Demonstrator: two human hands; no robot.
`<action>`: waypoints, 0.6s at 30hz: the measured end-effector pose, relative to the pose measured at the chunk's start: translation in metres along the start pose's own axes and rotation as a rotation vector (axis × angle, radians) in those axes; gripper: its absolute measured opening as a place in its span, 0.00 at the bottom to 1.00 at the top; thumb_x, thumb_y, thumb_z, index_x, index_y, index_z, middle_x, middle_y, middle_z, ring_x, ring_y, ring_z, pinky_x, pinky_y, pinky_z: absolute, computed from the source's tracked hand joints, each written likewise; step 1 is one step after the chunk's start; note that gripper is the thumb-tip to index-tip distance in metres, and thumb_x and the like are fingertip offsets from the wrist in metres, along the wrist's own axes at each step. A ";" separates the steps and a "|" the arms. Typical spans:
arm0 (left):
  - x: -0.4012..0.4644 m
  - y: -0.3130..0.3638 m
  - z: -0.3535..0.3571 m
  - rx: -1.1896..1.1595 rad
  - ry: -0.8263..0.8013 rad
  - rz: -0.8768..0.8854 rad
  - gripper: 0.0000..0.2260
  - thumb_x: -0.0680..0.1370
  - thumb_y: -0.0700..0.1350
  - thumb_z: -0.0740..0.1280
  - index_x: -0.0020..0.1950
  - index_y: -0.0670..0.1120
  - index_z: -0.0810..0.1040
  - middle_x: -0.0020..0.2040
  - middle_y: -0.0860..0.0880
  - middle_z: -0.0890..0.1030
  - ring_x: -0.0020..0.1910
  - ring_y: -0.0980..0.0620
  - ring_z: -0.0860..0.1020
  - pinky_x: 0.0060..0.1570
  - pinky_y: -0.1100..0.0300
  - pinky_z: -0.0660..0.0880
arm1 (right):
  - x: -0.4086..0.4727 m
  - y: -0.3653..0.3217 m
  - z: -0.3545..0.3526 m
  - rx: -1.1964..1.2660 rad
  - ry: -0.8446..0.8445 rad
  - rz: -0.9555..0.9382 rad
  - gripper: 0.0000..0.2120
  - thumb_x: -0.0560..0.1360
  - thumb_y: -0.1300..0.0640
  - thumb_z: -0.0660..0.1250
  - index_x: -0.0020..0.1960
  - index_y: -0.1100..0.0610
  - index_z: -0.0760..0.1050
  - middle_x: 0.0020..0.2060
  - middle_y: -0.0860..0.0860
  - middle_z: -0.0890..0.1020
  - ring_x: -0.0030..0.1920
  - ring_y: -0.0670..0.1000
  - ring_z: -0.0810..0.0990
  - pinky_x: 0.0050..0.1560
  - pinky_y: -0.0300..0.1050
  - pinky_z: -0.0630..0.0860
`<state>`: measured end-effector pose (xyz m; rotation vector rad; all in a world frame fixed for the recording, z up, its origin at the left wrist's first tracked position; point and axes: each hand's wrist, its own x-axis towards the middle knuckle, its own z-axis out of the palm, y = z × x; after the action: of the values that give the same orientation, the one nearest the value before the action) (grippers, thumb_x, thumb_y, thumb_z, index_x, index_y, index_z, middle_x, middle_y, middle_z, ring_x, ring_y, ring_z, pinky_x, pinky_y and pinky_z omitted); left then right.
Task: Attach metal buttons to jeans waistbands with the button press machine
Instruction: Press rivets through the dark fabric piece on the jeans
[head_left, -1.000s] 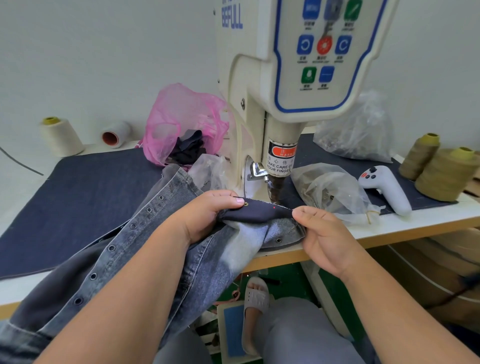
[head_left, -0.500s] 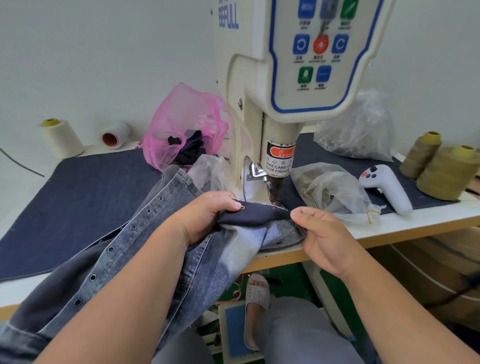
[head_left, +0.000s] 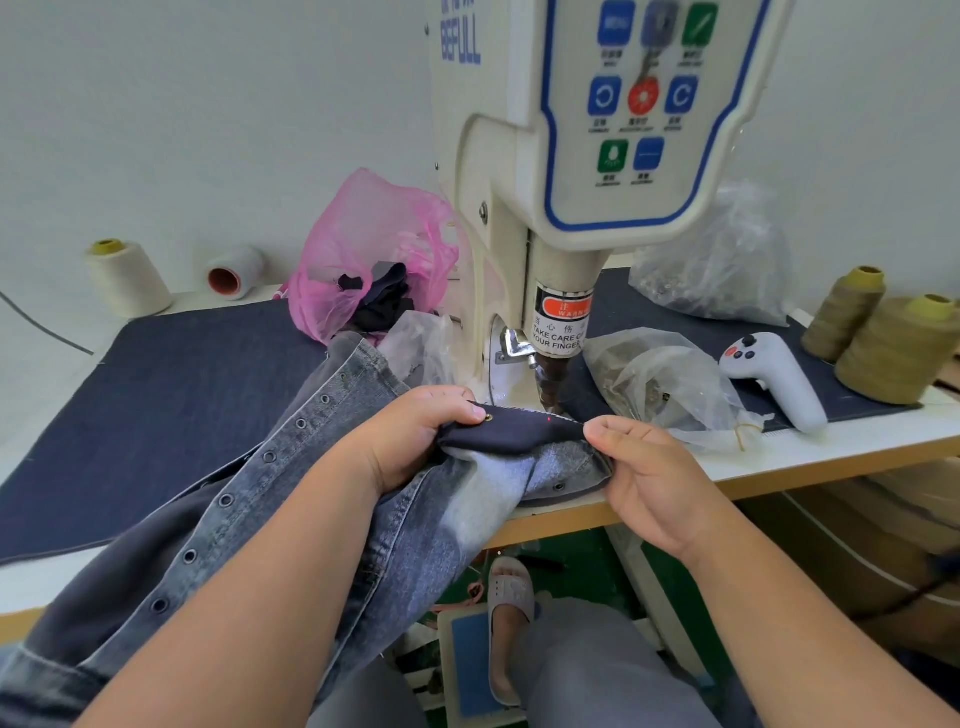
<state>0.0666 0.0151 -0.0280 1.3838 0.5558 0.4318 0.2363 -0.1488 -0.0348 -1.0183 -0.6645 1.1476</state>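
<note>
Resting at six o'clock, nearest the camera, a sandalled foot (head_left: 510, 597) sits on the blue pedal (head_left: 470, 660) under the table. Just above that, both forearms reach up the frame toward twelve o'clock. The left hand (head_left: 410, 436) has its fingers curled round the bunched jeans (head_left: 311, 493), thumb pressing the near end of the dark waistband (head_left: 519, 428); the right hand (head_left: 644, 483) pinches the waistband's other end between thumb and forefinger. Between them the band is stretched flat, lying from nine to three o'clock just in front of the press head (head_left: 553, 382). A brass button (head_left: 489, 417) already sits beside the left thumb, and a red light dot (head_left: 549, 419) shows on the cloth further right.

I judge the step in hand to be positioning: the band is held taut and apart from the die, not yet under it. The next move likely calls for sliding the marked spot toward twelve o'clock under the head, fingertips kept clear, then pressing the pedal.

Further back at two o'clock lie a clear bag (head_left: 660, 384) and a white controller (head_left: 774, 376); olive thread cones (head_left: 893, 348) stand at three o'clock. At eleven o'clock sits a pink bag (head_left: 363, 244), and far at ten o'clock cream spools (head_left: 127, 278).
</note>
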 end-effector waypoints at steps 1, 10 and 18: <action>0.000 0.000 0.000 0.001 0.005 0.001 0.08 0.67 0.41 0.67 0.35 0.46 0.67 0.30 0.47 0.67 0.25 0.54 0.67 0.24 0.65 0.64 | 0.000 0.000 0.000 0.002 -0.001 0.000 0.14 0.71 0.60 0.65 0.50 0.69 0.78 0.46 0.62 0.84 0.49 0.56 0.82 0.55 0.47 0.80; -0.001 0.001 0.002 0.019 0.030 -0.009 0.07 0.67 0.41 0.67 0.35 0.45 0.68 0.32 0.45 0.68 0.27 0.51 0.68 0.27 0.61 0.62 | 0.000 0.001 0.000 0.020 0.002 -0.002 0.12 0.72 0.60 0.65 0.49 0.68 0.79 0.45 0.61 0.84 0.48 0.55 0.83 0.54 0.46 0.80; 0.000 0.001 0.002 0.030 0.031 -0.007 0.06 0.67 0.42 0.67 0.36 0.45 0.69 0.32 0.46 0.69 0.27 0.52 0.68 0.26 0.62 0.62 | 0.000 0.000 0.001 -0.001 0.017 0.010 0.14 0.72 0.59 0.65 0.51 0.68 0.78 0.46 0.61 0.84 0.48 0.55 0.83 0.55 0.47 0.79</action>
<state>0.0674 0.0137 -0.0273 1.4055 0.5947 0.4412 0.2358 -0.1486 -0.0347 -1.0321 -0.6467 1.1461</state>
